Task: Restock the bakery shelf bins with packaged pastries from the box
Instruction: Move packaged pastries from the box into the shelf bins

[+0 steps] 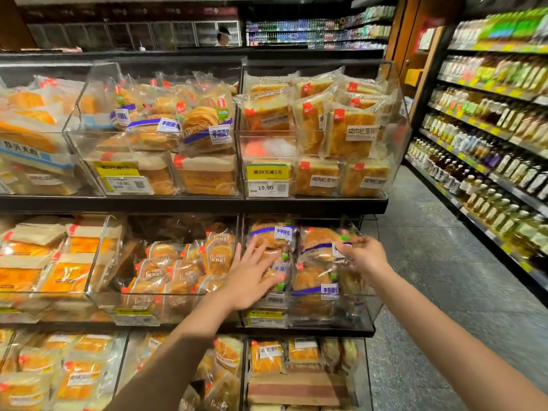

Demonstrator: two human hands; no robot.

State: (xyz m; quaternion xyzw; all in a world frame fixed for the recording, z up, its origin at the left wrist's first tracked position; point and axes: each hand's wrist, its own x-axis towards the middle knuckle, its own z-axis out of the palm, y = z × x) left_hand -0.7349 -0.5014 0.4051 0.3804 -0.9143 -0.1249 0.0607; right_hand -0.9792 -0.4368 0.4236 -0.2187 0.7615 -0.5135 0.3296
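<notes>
Clear acrylic bin (367, 304) on the middle shelf, far right of the bakery rack: both your hands are in it. Your left hand (252, 277) lies spread, fingers straight, flat on a stack of packaged pastries (268, 238) with blue-banded labels at the bin's left side. Your right hand (366, 255) pinches the upper right edge of another blue-banded pastry pack (318, 243), fingers curled on the wrapper, pack standing tilted in the bin's right half. More of the same packs sit below it. Neighbouring bin (166, 304) to the left holds smaller round pastries. Bottle shelves (489, 129) line the aisle on your right.
</notes>
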